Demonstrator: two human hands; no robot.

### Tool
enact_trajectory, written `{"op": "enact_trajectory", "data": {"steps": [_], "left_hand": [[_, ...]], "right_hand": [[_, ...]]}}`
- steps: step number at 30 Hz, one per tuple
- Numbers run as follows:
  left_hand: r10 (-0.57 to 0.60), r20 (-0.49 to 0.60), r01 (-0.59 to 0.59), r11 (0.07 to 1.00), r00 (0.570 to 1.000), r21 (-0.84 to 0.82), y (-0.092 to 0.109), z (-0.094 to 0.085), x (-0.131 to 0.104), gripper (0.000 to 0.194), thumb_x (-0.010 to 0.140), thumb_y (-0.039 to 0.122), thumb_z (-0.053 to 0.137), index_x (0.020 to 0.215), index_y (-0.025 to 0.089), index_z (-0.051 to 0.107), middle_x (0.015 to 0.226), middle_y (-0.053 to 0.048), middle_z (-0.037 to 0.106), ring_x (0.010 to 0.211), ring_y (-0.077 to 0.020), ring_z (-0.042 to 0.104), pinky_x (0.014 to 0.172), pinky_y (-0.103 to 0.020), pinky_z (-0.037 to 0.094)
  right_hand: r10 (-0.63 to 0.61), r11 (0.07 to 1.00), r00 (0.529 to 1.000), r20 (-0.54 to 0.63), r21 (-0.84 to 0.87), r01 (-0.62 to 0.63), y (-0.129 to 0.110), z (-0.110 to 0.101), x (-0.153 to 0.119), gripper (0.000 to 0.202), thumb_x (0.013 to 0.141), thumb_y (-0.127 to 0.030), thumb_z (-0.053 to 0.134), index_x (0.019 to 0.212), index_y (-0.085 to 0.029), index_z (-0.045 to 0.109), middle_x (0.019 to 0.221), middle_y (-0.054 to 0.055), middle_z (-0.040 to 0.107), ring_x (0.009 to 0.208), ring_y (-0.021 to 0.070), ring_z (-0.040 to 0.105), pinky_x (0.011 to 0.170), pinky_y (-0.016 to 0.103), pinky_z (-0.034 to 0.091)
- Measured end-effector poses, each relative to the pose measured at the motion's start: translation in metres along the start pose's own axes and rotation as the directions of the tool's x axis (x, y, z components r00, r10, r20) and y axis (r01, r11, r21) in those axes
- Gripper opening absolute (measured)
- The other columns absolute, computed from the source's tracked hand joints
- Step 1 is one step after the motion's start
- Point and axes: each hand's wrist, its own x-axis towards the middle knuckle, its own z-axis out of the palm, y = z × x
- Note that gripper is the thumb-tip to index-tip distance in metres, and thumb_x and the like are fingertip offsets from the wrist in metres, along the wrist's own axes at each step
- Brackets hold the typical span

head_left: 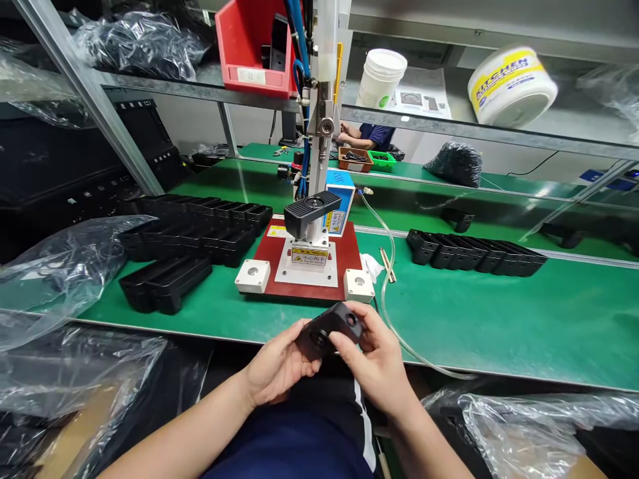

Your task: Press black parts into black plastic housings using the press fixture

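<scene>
A black plastic housing (327, 334) with round openings is held at the table's front edge. My left hand (279, 362) grips its left end, fingers underneath. My right hand (374, 352) holds the right end, with the thumb pressed on the face near a round opening. Just beyond stands a press on a red base (264, 269), with a white button box (252, 275) at the left corner and another button box (359, 285) at the right. On the press's fixture rests a similar black part (310, 207) with a ribbed face.
Rows of black housings (194, 229) stand left on the green table (464, 319), and another row (474, 253) at the right. A clear hose (387, 293) curves beside the press. Overhead, a shelf carries a red bin (249, 40) and white tubs. Across the table sits another person (372, 135).
</scene>
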Motion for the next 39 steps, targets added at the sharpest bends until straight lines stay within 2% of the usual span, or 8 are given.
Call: {"op": "enact_trajectory", "data": {"steps": [3, 7, 20, 22, 26, 33, 36, 39], "left_hand": [[0.004, 0.022, -0.006, 0.995, 1.000, 0.102, 0.008, 0.007, -0.010, 0.036, 0.097, 0.044, 0.043, 0.108, 0.013, 0.059, 0.091, -0.014, 0.070, 0.055, -0.0115, 0.062, 0.052, -0.019, 0.047], [-0.080, 0.021, 0.077, 0.990, 0.997, 0.118, 0.018, 0.017, -0.022, 0.050, 0.099, 0.048, 0.033, 0.115, 0.008, 0.059, 0.096, -0.021, 0.070, 0.049, -0.0093, 0.060, 0.048, -0.017, 0.044], [-0.182, -0.067, 0.183, 0.983, 0.981, 0.005, 0.021, 0.015, -0.025, 0.058, 0.099, 0.050, 0.029, 0.122, 0.005, 0.057, 0.091, -0.017, 0.069, 0.048, -0.0082, 0.057, 0.048, -0.017, 0.044], [-0.123, -0.085, 0.128, 0.990, 0.989, 0.053, 0.022, 0.016, -0.027, 0.050, 0.098, 0.048, 0.037, 0.120, 0.007, 0.056, 0.091, -0.016, 0.068, 0.054, -0.0088, 0.058, 0.052, -0.018, 0.045], [0.156, -0.104, -0.116, 0.943, 0.982, 0.312, 0.023, 0.017, -0.030, 0.035, 0.091, 0.039, 0.058, 0.116, 0.015, 0.053, 0.084, -0.005, 0.064, 0.071, -0.0108, 0.060, 0.065, -0.019, 0.047], [0.520, 0.048, -0.368, 0.533, 0.853, 0.762, 0.022, 0.014, -0.024, 0.036, 0.090, 0.034, 0.059, 0.122, 0.021, 0.046, 0.112, -0.008, 0.061, 0.102, -0.0165, 0.061, 0.091, -0.029, 0.049], [0.644, 0.223, -0.432, 0.186, 0.732, 0.882, 0.022, 0.016, -0.021, 0.041, 0.090, 0.027, 0.059, 0.128, 0.022, 0.043, 0.119, -0.010, 0.059, 0.108, -0.0193, 0.060, 0.095, -0.034, 0.049], [0.667, 0.503, -0.469, -0.251, 0.550, 0.847, 0.031, 0.024, -0.013, 0.043, 0.088, 0.024, 0.062, 0.128, 0.020, 0.046, 0.123, -0.013, 0.057, 0.114, -0.0224, 0.057, 0.096, -0.037, 0.049]], "right_hand": [[0.132, 0.968, 0.989, -0.067, 0.223, -0.114, 0.010, -0.001, 0.007, 0.027, 0.087, -0.041, 0.064, 0.107, -0.025, 0.057, 0.087, 0.000, 0.059, 0.070, 0.0127, 0.057, 0.059, 0.024, 0.051], [0.301, 0.843, 0.953, -0.028, 0.475, -0.252, 0.022, 0.002, 0.014, 0.030, 0.084, -0.045, 0.067, 0.100, -0.022, 0.058, 0.078, -0.001, 0.057, 0.060, 0.0103, 0.052, 0.049, 0.022, 0.049], [0.402, 0.774, 0.916, 0.011, 0.531, -0.346, 0.030, 0.005, 0.012, 0.032, 0.083, -0.049, 0.068, 0.100, -0.022, 0.062, 0.078, 0.000, 0.057, 0.064, 0.0098, 0.048, 0.044, 0.018, 0.047], [0.373, 0.790, 0.928, 0.016, 0.519, -0.326, 0.031, 0.004, 0.011, 0.029, 0.085, -0.047, 0.066, 0.101, -0.023, 0.061, 0.081, 0.000, 0.057, 0.067, 0.0100, 0.050, 0.049, 0.019, 0.049], [0.308, 0.843, 0.952, -0.005, 0.466, -0.270, 0.028, 0.001, 0.009, 0.028, 0.086, -0.043, 0.065, 0.107, -0.026, 0.062, 0.096, 0.002, 0.057, 0.079, 0.0121, 0.053, 0.056, 0.021, 0.052], [0.234, 0.910, 0.972, 0.023, 0.346, -0.227, 0.029, -0.006, 0.018, 0.037, 0.084, -0.050, 0.065, 0.114, -0.028, 0.058, 0.116, 0.004, 0.061, 0.106, 0.0206, 0.055, 0.074, 0.028, 0.052], [0.161, 0.965, 0.987, -0.017, 0.211, -0.154, 0.033, -0.009, 0.026, 0.031, 0.087, -0.046, 0.064, 0.111, -0.027, 0.060, 0.112, 0.003, 0.063, 0.108, 0.0205, 0.056, 0.087, 0.031, 0.046], [0.064, 0.989, 0.996, -0.067, 0.139, -0.054, 0.031, -0.015, 0.043, 0.024, 0.089, -0.043, 0.061, 0.105, -0.026, 0.062, 0.103, 0.002, 0.065, 0.096, 0.0187, 0.058, 0.083, 0.031, 0.046]]}}
